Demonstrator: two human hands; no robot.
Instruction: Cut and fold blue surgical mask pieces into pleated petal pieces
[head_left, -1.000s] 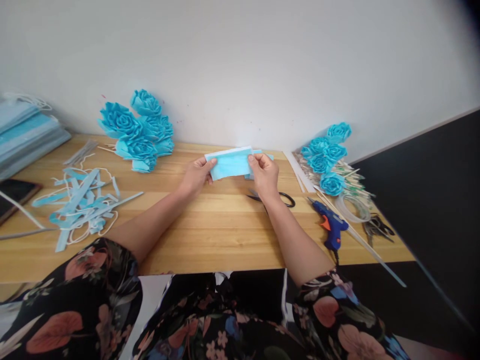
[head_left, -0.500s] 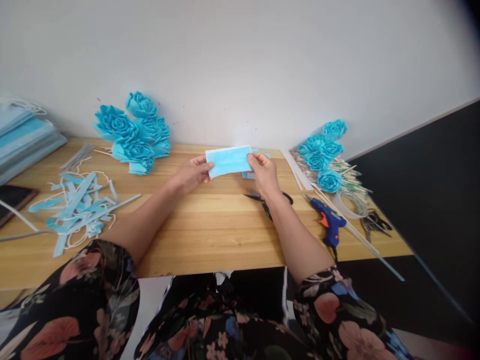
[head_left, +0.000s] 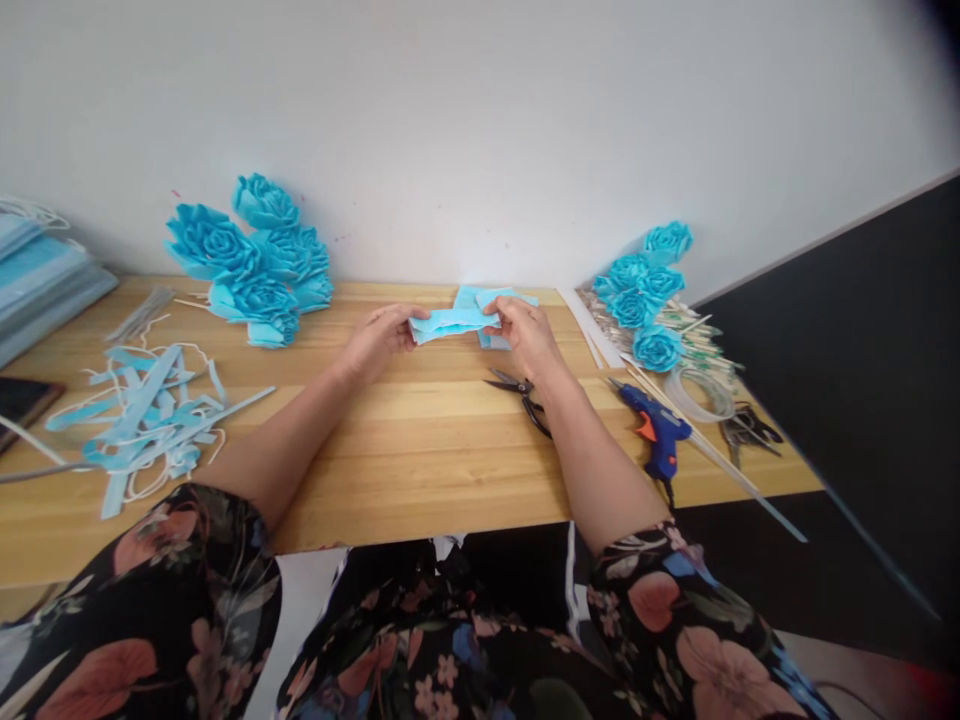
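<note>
Both hands hold one light blue mask sheet (head_left: 450,322) just above the wooden table (head_left: 420,450), near the wall. My left hand (head_left: 382,338) pinches its left end and my right hand (head_left: 523,332) pinches its right end. The sheet lies nearly flat and edge-on, bunched along its length. More blue pieces (head_left: 491,299) lie on the table right behind it. Black scissors (head_left: 521,395) rest beside my right wrist.
Blue roses (head_left: 251,260) stand at the back left, more blue roses (head_left: 649,290) on sticks at the right. A blue glue gun (head_left: 654,432) lies by the right edge. Blue strips and cords (head_left: 142,410) are heaped at the left, stacked masks (head_left: 41,285) at the far left.
The sheet, held upright and facing me before, has tipped down flat and narrowed between my hands. Both hands have lowered slightly toward the table.
</note>
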